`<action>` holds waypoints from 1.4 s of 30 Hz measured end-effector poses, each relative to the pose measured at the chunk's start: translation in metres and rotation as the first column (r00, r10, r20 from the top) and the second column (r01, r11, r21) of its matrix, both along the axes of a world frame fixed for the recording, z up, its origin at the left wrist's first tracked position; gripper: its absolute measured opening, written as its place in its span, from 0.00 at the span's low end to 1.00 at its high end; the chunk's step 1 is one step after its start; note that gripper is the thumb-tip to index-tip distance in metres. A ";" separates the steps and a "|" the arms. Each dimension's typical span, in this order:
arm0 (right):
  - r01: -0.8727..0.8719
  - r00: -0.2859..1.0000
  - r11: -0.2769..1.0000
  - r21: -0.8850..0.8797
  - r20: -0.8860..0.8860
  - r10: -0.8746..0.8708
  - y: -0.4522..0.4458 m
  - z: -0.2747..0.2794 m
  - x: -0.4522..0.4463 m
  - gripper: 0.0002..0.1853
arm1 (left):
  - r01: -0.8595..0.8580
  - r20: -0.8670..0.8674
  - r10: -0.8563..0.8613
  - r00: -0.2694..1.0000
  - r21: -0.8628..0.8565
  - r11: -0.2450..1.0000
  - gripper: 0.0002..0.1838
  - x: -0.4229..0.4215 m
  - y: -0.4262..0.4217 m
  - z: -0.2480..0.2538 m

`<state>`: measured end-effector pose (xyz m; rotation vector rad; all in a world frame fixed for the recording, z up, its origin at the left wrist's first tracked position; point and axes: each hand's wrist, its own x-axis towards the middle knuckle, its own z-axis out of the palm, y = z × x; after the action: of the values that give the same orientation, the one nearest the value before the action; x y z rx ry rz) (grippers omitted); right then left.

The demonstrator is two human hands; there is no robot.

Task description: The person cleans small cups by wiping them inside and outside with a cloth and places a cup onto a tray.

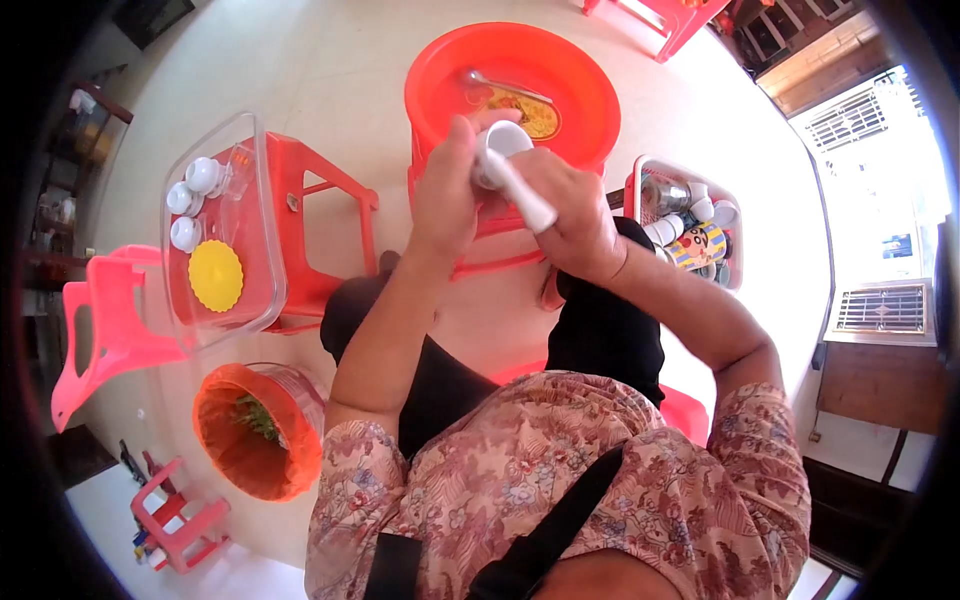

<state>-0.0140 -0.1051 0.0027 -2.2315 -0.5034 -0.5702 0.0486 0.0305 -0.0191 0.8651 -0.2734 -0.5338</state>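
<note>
Over the red basin (430, 100), my left hand (448, 185) is closed around the side of a small white cup (508, 141) with its mouth facing up. A white handle-like piece (524, 193) slants from the cup toward me and flares at its end. Whether it is part of the cup I cannot make out. My right hand (580, 210) is closed against the cup's other side, its fingertips partly hidden. In the basin lies a metal spoon-like utensil (510, 87), beside a yellow printed patch (535, 115) on the bottom.
Left, a clear plastic tray (262, 190) on a red stool (300, 230) holds white cups (205, 176) and a yellow scalloped disc (216, 276). An orange-lined bin (225, 460) stands below. Right, a basket (738, 255) holds jars, cups and a patterned can (697, 246).
</note>
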 end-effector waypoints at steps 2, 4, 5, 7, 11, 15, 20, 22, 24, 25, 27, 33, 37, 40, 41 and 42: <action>0.275 0.889 0.818 0.506 -0.458 -0.015 0.026 0.016 -0.006 0.09 | -0.352 0.414 0.271 0.869 0.132 0.927 0.29 -0.003 -0.004 -0.004; 0.308 0.855 0.737 0.602 -0.515 0.063 0.038 0.021 -0.008 0.07 | -0.577 0.661 0.375 0.650 0.108 0.810 0.26 -0.001 -0.003 -0.010; 0.301 0.854 0.772 0.561 -0.518 0.044 0.043 0.019 -0.011 0.07 | -0.625 0.711 0.398 0.579 0.074 0.777 0.24 0.004 0.000 -0.014; 0.186 0.872 0.844 0.504 -0.481 0.095 0.042 0.018 -0.015 0.11 | -0.595 0.652 0.410 0.638 0.080 0.800 0.22 0.006 0.005 -0.011; -0.134 0.981 0.980 -0.147 0.122 0.153 0.007 -0.002 0.000 0.21 | -0.260 0.356 0.192 0.914 0.154 0.953 0.24 0.002 0.013 0.000; -0.179 0.943 0.836 -0.518 0.153 0.296 -0.024 0.007 0.012 0.20 | 0.058 -0.184 -0.034 0.982 0.125 0.990 0.27 0.004 0.004 0.007; -0.014 0.998 0.996 0.092 -0.067 0.020 -0.005 -0.005 -0.002 0.10 | 0.050 -0.071 -0.044 0.996 0.083 0.995 0.26 0.000 0.006 0.009; 0.184 0.940 0.872 0.454 -0.341 -0.020 0.014 -0.001 -0.006 0.07 | -0.259 0.340 0.181 0.923 0.202 0.944 0.25 -0.008 -0.003 -0.002; 0.423 0.821 0.619 0.662 -0.569 0.047 0.038 0.022 -0.012 0.04 | -0.567 0.639 0.344 0.688 0.176 0.805 0.22 -0.010 -0.009 -0.007; 0.365 0.882 0.647 0.669 -0.470 -0.010 0.047 0.011 -0.014 0.06 | -0.607 0.680 0.390 0.621 0.102 0.788 0.22 -0.006 -0.006 -0.012; 0.202 0.946 0.806 0.557 -0.324 -0.013 0.048 -0.001 -0.019 0.08 | -0.611 0.676 0.429 0.599 0.041 0.790 0.22 -0.003 0.001 -0.008; -0.049 0.966 0.936 -0.349 0.223 0.134 0.000 0.002 0.002 0.18 | -0.172 0.113 0.157 0.981 0.132 0.976 0.23 0.000 0.007 0.000; -0.084 0.968 0.913 -0.399 0.185 0.170 -0.011 0.007 0.002 0.19 | 0.108 -0.354 -0.078 0.932 0.067 0.992 0.24 0.003 0.011 0.011; -0.033 0.997 0.999 -0.008 0.076 0.033 0.002 0.001 -0.003 0.16 | 0.008 -0.352 -0.008 0.936 0.000 1.000 0.26 -0.012 0.008 0.037; 0.007 1.000 0.988 0.154 0.006 -0.008 0.009 -0.001 -0.004 0.15 | -0.164 -0.113 0.175 0.978 0.102 0.981 0.26 -0.012 0.002 0.030; 0.060 0.987 0.943 0.327 -0.158 -0.008 0.019 0.000 -0.007 0.14 | -0.348 0.145 0.327 0.934 0.157 0.924 0.26 -0.013 -0.005 0.015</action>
<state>-0.0205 -0.0860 0.0031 -1.9454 -0.2659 -0.4566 0.0360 0.0256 -0.0039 1.0968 -0.1767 -0.1860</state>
